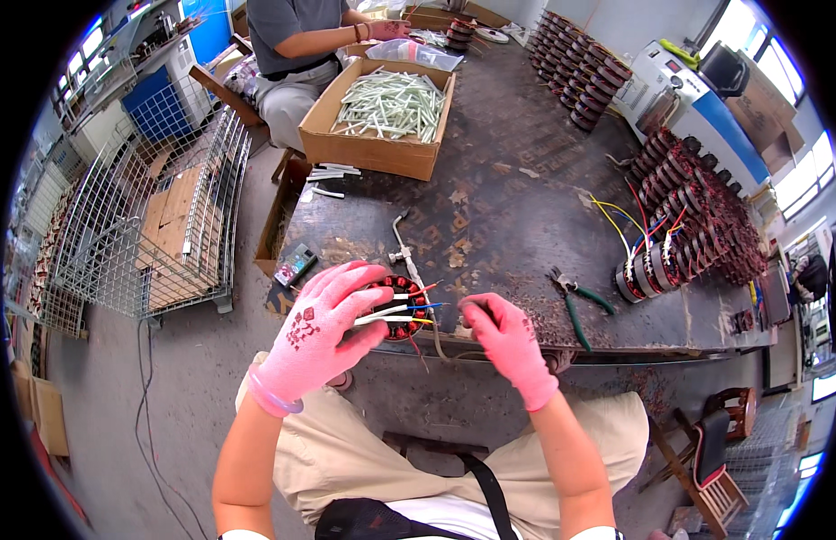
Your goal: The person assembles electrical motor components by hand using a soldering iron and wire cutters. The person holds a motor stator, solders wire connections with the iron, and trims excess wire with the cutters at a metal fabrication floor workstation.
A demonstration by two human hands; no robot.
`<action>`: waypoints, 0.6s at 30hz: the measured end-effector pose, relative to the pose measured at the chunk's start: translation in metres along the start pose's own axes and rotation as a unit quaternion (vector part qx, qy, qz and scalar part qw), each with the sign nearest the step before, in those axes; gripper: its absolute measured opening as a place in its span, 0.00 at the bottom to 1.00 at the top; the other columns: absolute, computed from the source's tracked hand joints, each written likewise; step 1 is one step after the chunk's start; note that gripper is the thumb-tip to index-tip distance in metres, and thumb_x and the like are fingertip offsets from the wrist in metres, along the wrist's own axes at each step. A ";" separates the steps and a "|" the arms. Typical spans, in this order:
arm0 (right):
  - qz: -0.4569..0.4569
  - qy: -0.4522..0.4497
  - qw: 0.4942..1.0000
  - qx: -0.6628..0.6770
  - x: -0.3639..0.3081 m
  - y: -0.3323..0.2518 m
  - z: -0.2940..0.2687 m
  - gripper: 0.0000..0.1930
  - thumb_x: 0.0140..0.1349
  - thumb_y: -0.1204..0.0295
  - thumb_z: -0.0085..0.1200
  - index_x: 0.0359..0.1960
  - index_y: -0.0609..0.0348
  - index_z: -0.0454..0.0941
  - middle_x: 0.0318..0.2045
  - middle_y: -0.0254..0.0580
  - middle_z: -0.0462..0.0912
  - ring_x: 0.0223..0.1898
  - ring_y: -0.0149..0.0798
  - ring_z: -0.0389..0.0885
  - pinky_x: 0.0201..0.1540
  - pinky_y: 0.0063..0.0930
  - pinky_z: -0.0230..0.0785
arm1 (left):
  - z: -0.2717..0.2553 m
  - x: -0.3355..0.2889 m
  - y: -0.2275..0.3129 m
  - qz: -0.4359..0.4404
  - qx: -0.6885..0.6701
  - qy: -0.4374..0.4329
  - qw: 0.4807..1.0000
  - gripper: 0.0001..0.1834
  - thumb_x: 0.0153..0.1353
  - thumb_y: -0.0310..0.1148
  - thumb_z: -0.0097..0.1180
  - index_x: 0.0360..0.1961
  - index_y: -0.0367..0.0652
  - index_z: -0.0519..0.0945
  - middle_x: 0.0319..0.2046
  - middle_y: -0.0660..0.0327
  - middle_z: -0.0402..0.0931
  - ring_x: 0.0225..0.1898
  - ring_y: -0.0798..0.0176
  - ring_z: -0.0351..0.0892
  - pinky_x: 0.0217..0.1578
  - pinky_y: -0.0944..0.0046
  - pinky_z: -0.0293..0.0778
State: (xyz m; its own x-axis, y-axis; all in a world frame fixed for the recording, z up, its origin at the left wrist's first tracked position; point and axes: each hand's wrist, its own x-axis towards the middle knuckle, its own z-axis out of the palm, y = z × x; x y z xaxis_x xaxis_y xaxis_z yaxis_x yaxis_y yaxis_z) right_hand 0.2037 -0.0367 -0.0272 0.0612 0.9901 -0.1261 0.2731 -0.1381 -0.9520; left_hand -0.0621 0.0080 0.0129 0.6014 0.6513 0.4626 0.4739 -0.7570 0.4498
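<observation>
Both my hands wear pink gloves. Over the table's near edge, my left hand [314, 324] curls its fingers and thumb around a ring-shaped motor stator [405, 331] with dark red windings. White sleeves [386, 313] cover part of its lead wires, which point right and end in red, blue [424, 308] and yellow. My right hand [512, 346] is just right of these wire ends, thumb and fingertips pressed together; whether a thin wire is between them cannot be made out. Behind the stator lies a thin metal nozzle [402, 238] on a hose.
Green-handled pliers [573, 306] lie right of my hands, a small dark box [296, 265] left. Farther back are a cardboard box [368, 155] of white sleeves and loose sleeves [328, 191]. Stators [652, 270] line the right side; more are stacked [580, 72] behind. A co-worker's gloved hand [389, 30] is opposite.
</observation>
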 end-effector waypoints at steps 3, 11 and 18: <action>-0.096 0.015 0.992 -0.077 -0.007 -0.004 0.027 0.15 0.63 0.63 0.60 0.45 0.61 0.80 0.34 0.40 0.85 0.33 0.31 0.82 0.37 0.27 0.74 | -0.002 -0.002 0.001 0.018 0.035 -0.078 0.996 0.38 0.45 0.47 0.71 0.59 0.49 0.75 0.65 0.54 0.66 0.67 0.45 0.61 0.68 0.43 0.54; -0.008 0.038 0.999 -0.027 0.004 0.010 0.052 0.14 0.63 0.63 0.61 0.37 0.62 0.78 0.26 0.36 0.83 0.27 0.26 0.77 0.32 0.25 0.70 | 0.031 -0.019 -0.018 0.077 0.187 -0.092 0.975 0.41 0.43 0.42 0.70 0.63 0.53 0.72 0.67 0.57 0.63 0.66 0.49 0.63 0.68 0.44 0.58; 0.018 -0.008 0.999 0.040 0.001 0.004 0.043 0.09 0.65 0.69 0.59 0.39 0.63 0.78 0.28 0.29 0.80 0.29 0.21 0.73 0.32 0.19 0.66 | 0.025 -0.020 -0.019 0.070 0.180 -0.082 0.978 0.42 0.45 0.43 0.71 0.65 0.53 0.70 0.67 0.56 0.62 0.65 0.48 0.64 0.67 0.46 0.59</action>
State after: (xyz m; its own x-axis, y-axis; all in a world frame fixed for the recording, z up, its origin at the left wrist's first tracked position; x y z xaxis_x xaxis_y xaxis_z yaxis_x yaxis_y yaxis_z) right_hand 0.1632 -0.0350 -0.0431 0.0539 0.9849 -0.1643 0.1928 -0.1717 -0.9661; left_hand -0.0673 0.0075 -0.0235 0.7574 0.5452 0.3592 0.5574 -0.8265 0.0791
